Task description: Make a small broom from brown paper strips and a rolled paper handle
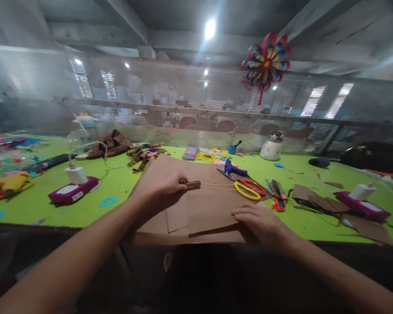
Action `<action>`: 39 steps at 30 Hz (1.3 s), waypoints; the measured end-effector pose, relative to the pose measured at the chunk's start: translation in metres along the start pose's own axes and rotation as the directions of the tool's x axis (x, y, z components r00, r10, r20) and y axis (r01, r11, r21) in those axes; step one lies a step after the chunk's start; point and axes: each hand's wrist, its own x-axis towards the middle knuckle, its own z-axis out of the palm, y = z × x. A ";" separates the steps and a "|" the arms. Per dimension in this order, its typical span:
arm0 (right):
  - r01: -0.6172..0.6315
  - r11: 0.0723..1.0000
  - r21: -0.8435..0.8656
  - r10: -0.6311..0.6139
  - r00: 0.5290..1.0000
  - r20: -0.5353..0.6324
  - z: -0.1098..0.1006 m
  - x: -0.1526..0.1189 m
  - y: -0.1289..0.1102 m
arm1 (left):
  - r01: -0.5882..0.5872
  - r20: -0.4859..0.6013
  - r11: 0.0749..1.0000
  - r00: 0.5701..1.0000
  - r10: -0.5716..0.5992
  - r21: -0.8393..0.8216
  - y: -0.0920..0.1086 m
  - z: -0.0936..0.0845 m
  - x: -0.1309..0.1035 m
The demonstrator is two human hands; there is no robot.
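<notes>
Bare along both forearms [101, 235] and across left hand [168, 183] and right hand [265, 224], with slim fingers [244, 215]; below the table [81, 213], too dark to make out.

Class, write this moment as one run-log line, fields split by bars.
left hand: holds small brown piece | right hand: rests on brown paper | nearby: yellow-and-red scissors, blue glue gun
</notes>
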 end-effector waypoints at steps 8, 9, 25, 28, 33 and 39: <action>-0.098 0.995 0.028 0.093 0.985 0.148 0.006 0.021 0.013 | -0.130 -0.059 0.978 0.991 0.122 -0.165 0.034 -0.013 0.016; -0.124 0.992 0.018 0.120 0.981 0.151 0.009 0.026 0.015 | -0.137 -0.048 0.969 0.990 0.130 -0.207 0.039 -0.008 0.014; -0.193 0.980 0.050 0.184 0.972 0.146 -0.007 0.075 0.030 | -0.150 -0.013 0.980 0.988 0.153 0.131 0.043 0.009 -0.031; -0.164 0.986 -0.042 0.169 0.948 0.271 0.011 0.099 0.039 | -0.150 -0.025 0.971 0.987 0.157 0.186 0.042 0.012 -0.031; -0.162 0.986 -0.028 0.161 0.916 0.368 0.049 0.106 0.046 | -0.151 -0.014 0.964 0.987 0.158 0.220 0.040 0.012 -0.032; -0.185 0.982 0.049 0.171 0.962 0.213 0.071 0.094 0.052 | -0.199 -0.010 0.960 0.979 0.204 0.196 0.045 0.018 -0.022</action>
